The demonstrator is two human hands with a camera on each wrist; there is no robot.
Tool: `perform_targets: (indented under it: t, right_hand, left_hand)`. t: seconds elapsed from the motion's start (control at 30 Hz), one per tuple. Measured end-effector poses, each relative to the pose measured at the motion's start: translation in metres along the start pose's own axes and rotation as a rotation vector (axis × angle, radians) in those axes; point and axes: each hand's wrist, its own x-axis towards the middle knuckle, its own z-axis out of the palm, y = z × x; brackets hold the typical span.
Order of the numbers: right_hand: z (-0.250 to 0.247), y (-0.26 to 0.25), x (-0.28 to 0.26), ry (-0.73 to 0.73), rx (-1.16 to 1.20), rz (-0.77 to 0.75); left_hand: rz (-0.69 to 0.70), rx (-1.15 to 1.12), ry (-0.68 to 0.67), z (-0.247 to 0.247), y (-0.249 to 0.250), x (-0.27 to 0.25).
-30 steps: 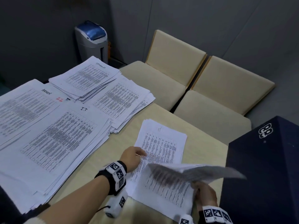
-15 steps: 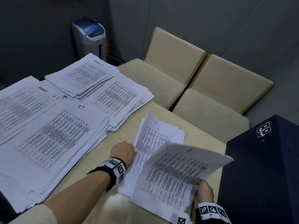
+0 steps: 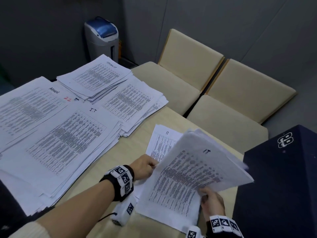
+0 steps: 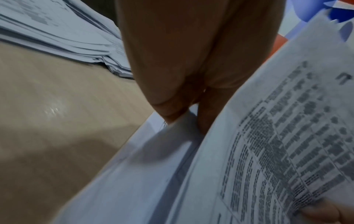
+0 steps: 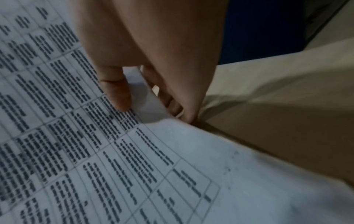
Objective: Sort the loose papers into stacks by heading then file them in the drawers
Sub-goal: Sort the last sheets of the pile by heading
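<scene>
Right hand [image 3: 211, 200] pinching the lower right corner of a lifted sheaf of white printed sheets [image 3: 193, 174], thumb on top, fingers curled beneath, clear in the right wrist view [image 5: 114, 91]. Sheaf tilted up off the small white paper stack headed "IT" [image 3: 164, 143], which lies on the pale wooden tabletop [image 3: 133, 148] just in front. Left hand [image 3: 145, 169] at the sheaf's left edge, thumb and fingertips [image 4: 170, 112] closed on sheet edges there; whether gripping the lifted pages or the ones below, hard to tell. Top lifted page also marked "IT", so likely a check of headings within this stack.

Further left, large white paper pile headed "I.T" [image 3: 68, 143], another headed "ADMIN" [image 3: 25, 109], two more behind. Dark navy box [image 3: 283, 186] to the right, close to the sheaf's raised edge.

To do this well: firm hold at the corner, loose at the left edge, so pages fan one at a time and each heading shows. Best kept low over the stack, clear of the box, since thin sheets slide and spill easily. No drawers in view yet; filing looks some way off.
</scene>
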Motion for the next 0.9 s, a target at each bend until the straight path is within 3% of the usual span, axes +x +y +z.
perform_targets:
  t: [0.07,0.13,0.2,0.27,0.37,0.47,0.6,0.73,0.9]
  right_hand:
    - [-0.005,0.001,-0.005,0.034,-0.013,-0.015]
    - [-0.01,0.003,-0.005,0.081,-0.016,-0.062]
    - [-0.015,0.007,-0.002,0.098,-0.017,-0.121]
    - [-0.018,0.009,-0.001,0.096,-0.037,-0.169]
    - [-0.023,0.005,-0.002,0.063,-0.033,-0.217]
    - [-0.022,0.002,-0.006,0.035,-0.002,-0.164]
    - [-0.022,0.004,0.006,0.128,-0.067,-0.064]
    - [-0.016,0.008,0.013,0.16,-0.13,0.06]
    - [-0.005,0.013,0.017,0.18,-0.112,0.065]
  left_hand:
    - [-0.041,0.153,0.112,0.003,-0.002,0.004]
    - [-0.17,0.442,0.337,0.005,-0.011,0.009]
    - [-0.312,0.634,0.437,0.005,-0.016,0.007]
    - [-0.363,0.724,0.411,0.002,-0.021,0.008]
    - [-0.297,0.709,0.389,-0.006,-0.025,0.015]
    - [-0.251,0.77,0.369,-0.013,-0.022,0.021]
    - [-0.209,1.154,0.269,-0.018,-0.007,0.018]
    - [-0.02,1.456,0.187,-0.018,0.014,0.009]
    - [0.022,1.393,0.242,-0.018,0.007,0.008]
